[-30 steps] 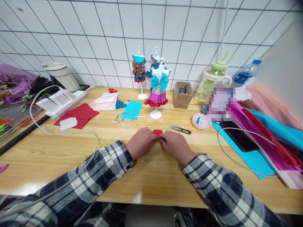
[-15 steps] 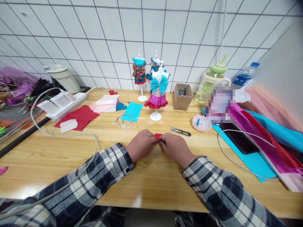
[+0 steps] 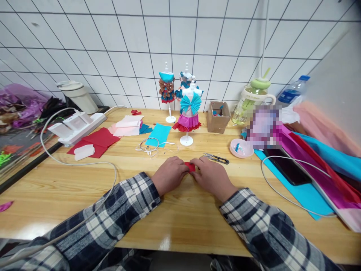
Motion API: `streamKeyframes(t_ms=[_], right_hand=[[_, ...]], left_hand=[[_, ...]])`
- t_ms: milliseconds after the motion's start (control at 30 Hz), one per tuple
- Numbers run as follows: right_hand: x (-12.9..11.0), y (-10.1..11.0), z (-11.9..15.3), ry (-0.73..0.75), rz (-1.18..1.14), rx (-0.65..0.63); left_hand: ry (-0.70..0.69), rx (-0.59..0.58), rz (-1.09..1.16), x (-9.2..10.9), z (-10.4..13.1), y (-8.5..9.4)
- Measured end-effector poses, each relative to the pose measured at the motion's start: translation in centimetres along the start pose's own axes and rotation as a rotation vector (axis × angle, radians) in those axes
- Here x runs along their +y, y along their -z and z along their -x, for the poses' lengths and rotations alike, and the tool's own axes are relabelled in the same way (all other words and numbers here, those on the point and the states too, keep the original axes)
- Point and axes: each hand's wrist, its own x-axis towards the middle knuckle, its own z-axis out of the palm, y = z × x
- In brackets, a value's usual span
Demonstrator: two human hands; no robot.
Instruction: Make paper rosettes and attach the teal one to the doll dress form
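Both hands meet over the middle of the table, pinching a small piece of red crepe paper (image 3: 190, 167). My left hand (image 3: 170, 175) is closed on its left end, and my right hand (image 3: 213, 177) grips the right end. Much of the piece is hidden by the fingers. Just beyond my right hand lie black thread snips (image 3: 216, 158). Straight ahead stands a small white dress form (image 3: 186, 140) wearing a turquoise pleated bow and a purple and red ruffled skirt.
Two more dressed forms (image 3: 167, 90) stand behind. Around are a cardboard box (image 3: 219, 122), a pink dish (image 3: 241, 153), a coil of white cord (image 3: 149, 149), turquoise paper (image 3: 160, 131), red sheets (image 3: 103, 140) and a power strip (image 3: 81, 130). A white cable (image 3: 114, 177) crosses my left sleeve.
The fingers of my right hand have shifted slightly, and a little more of the red piece shows between the hands. The whole view has moved a little.
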Motion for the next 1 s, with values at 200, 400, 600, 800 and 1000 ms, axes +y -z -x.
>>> streamKeyframes(t_ms=[200, 400, 600, 800, 1000], right_hand=[[0.7, 0.2, 0.1, -0.034, 0.027, -0.04], [0.7, -0.1, 0.1, 0.039, -0.067, 0.039], [0.6, -0.7, -0.4, 0.088, -0.06, -0.028], [0.6, -0.8, -0.6, 0.068, -0.088, -0.028], [0.4, -0.8, -0.6, 0.048, -0.061, -0.044]], left_hand=[[-0.001, -0.014, -0.015, 0.0, -0.1, 0.1], [0.005, -0.006, -0.014, 0.1, -0.1, 0.2], [0.008, -0.01, -0.006, 0.1, -0.1, 0.0], [0.025, -0.021, 0.013, 0.2, -0.2, -0.1], [0.005, 0.016, 0.012, 0.3, -0.2, 0.0]])
